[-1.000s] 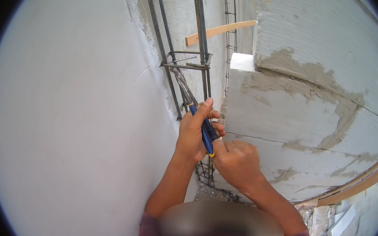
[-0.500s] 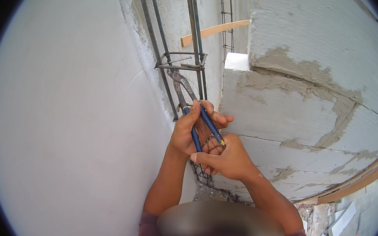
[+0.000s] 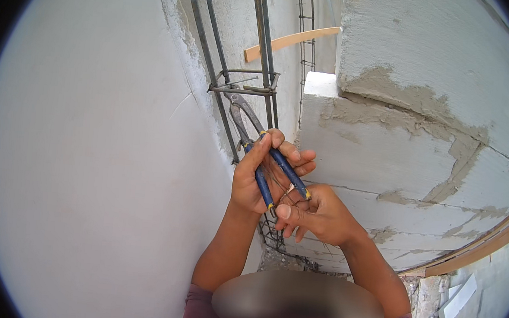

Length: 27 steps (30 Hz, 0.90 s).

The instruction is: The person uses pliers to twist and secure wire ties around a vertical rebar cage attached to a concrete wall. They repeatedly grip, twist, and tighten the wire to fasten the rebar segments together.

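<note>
My left hand (image 3: 247, 185) grips a pair of blue-handled pincers (image 3: 289, 172) between thumb and fingers, the other fingers partly stretched out. The pincers' metal head rests at a square stirrup (image 3: 243, 89) of an upright rebar cage (image 3: 202, 32), and their handles are apart. Just below the handle ends, my right hand (image 3: 326, 218) is closed, thumb against fingers, on thin tie wire (image 3: 286, 193). Strands of the wire run between my two hands. My left palm hides part of it.
A smooth pale wall (image 3: 98, 145) rises close on the left. On the right stands a block wall (image 3: 371, 145) with mortar smears. A wooden strip (image 3: 289, 41) and a second rebar cage (image 3: 305, 27) are beyond. White offcuts (image 3: 459, 300) lie at the lower right.
The pincers' handles have spread slightly. My right hand has shifted a little right and down from the handle ends, and more of the thin wire shows.
</note>
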Tool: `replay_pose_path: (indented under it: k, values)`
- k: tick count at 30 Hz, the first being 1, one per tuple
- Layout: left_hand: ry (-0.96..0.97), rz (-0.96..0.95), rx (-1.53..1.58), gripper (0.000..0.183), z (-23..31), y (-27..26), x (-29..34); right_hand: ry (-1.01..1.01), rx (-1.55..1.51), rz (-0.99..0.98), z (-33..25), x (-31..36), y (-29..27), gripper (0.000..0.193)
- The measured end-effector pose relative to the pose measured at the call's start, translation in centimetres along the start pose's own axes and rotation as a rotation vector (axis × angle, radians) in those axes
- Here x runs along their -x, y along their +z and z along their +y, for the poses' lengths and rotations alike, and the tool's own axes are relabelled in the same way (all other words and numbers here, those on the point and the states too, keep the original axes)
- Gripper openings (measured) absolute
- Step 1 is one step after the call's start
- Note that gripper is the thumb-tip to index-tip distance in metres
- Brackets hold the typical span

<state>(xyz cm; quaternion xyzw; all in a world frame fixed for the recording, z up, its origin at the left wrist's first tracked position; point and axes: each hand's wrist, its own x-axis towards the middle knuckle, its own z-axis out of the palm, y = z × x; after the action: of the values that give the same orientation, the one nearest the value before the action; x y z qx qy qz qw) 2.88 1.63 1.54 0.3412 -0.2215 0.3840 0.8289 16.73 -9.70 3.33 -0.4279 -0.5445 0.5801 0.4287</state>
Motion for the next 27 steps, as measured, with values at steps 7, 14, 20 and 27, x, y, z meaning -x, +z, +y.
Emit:
replay_pose_path:
  k: [7, 14, 20, 27]
  values:
    - [-0.031, 0.348, -0.332, 0.047, 0.3, 0.4, 1.1, -0.195, 0.134, 0.175, 0.9, -1.6, 1.5, 0.049]
    - [0.038, 0.402, -0.449, 0.05, 0.6, 0.1, 1.4, -0.15, -0.087, 0.224, 1.0, -1.8, 1.6, 0.049]
    - [0.002, 0.356, -0.461, 0.049, 1.2, -0.7, 1.4, -0.166, -0.11, 0.29, 1.7, -2.4, 1.6, 0.048]
    - [0.081, 0.357, -0.309, 0.043, 0.4, -1.4, 0.8, -0.128, -0.12, 0.254, 1.4, -2.6, 1.5, 0.048]
